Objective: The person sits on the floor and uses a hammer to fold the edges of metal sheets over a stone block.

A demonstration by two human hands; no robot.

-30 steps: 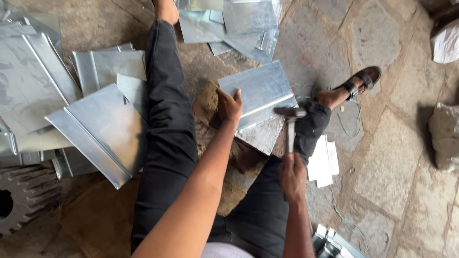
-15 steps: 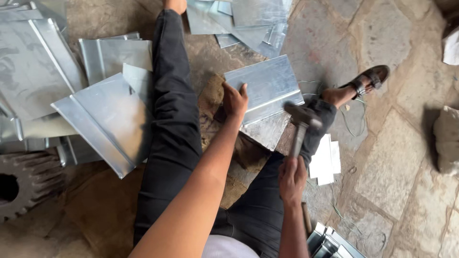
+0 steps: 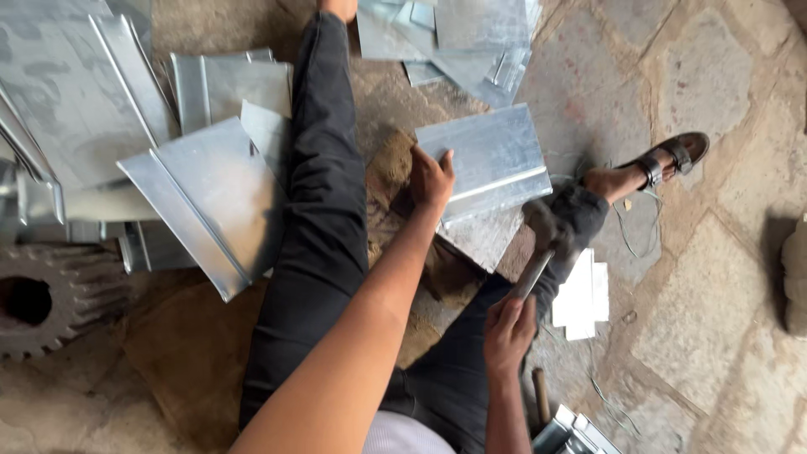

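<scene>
I sit on a stone floor with my legs in black trousers spread out. My left hand (image 3: pixel 430 178) presses down on the near left corner of a folded galvanised metal sheet (image 3: pixel 492 160) lying between my legs. My right hand (image 3: pixel 507 329) grips the handle of a hammer (image 3: pixel 538 244), whose blurred head hovers just off the sheet's right edge, near my right knee.
Stacks of bent metal sheets (image 3: pixel 210 193) lie to the left of my left leg, and more sheets (image 3: pixel 471 34) at the top. A large rusty gear (image 3: pixel 42 294) sits at the far left. Small white pieces (image 3: pixel 582 294) lie by my right leg; my sandalled foot (image 3: pixel 672 155) is at right.
The hammer head has swung from over the sheet's right edge outward and lower toward my right knee. My left hand stays on the sheet.
</scene>
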